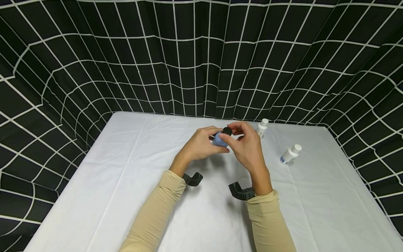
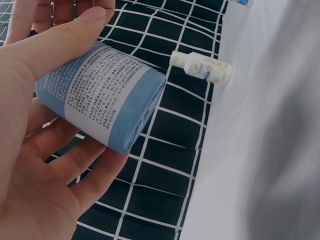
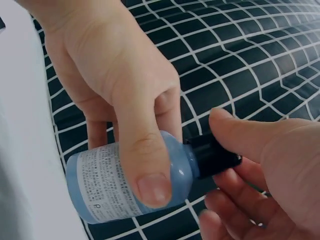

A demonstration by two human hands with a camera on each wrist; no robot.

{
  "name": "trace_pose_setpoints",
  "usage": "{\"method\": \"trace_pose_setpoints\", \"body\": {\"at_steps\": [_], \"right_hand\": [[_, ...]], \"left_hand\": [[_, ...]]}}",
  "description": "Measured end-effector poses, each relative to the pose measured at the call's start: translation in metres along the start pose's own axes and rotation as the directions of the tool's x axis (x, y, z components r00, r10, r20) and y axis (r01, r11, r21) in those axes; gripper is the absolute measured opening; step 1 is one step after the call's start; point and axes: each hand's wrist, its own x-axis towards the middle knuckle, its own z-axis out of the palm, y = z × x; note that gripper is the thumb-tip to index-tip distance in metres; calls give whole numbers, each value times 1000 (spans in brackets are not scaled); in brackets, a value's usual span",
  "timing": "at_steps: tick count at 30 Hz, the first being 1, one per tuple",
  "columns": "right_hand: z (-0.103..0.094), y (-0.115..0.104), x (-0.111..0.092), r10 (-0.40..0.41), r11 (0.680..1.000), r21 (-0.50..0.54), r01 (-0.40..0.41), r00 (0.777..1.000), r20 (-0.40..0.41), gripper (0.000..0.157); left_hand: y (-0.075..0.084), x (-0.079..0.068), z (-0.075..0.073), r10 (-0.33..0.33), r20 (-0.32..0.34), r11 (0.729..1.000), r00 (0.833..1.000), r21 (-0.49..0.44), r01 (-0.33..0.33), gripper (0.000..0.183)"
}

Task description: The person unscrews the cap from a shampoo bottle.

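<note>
My left hand (image 1: 201, 142) grips a small blue bottle (image 3: 102, 187) round its body, raised above the white table. In the right wrist view the left thumb lies across the printed white label, and the fingers wrap behind the bottle. The bottle is tilted, its black cap (image 3: 210, 156) pointing toward my right hand (image 1: 247, 145). The right thumb and fingertips pinch this cap from either side. In the left wrist view the bottle's base and label text show clearly, while the cap is hidden there.
Two white bottles with white caps stand upright to the right: one white bottle (image 1: 261, 128) near the back edge, another white bottle (image 1: 289, 155) closer. A black curtain with a white grid (image 1: 195, 70) hangs behind the white-covered table (image 1: 126, 182).
</note>
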Motion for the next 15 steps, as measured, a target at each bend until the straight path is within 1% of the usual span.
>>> {"method": "trace_pose_setpoints", "body": {"at_steps": [4,6,8,10,13,15], "right_hand": [[-4,1,-1,-78,997,20,77,996,49,37],[-6,2,0,-116,993,32,114,991,67,36],[-8,3,0,-135,990,39,132,987,82,35],[-9,4,0,-133,991,36,130,986,101,36],[-11,5,0,-102,994,46,97,986,131,42],[-12,6,0,-78,996,47,73,988,133,46]], "left_hand": [[-2,0,-1,8,-2,1000,1000,-2,-8,53],[-2,0,-2,5,-4,1000,1000,-6,-5,55],[-2,0,-2,2,-3,1000,1000,-13,-2,57],[-2,0,-3,1,1,1000,1000,-21,-1,58],[-2,0,-2,-2,3,1000,1000,-31,2,57],[-2,0,-2,-7,1,999,1000,-38,7,57]]}}
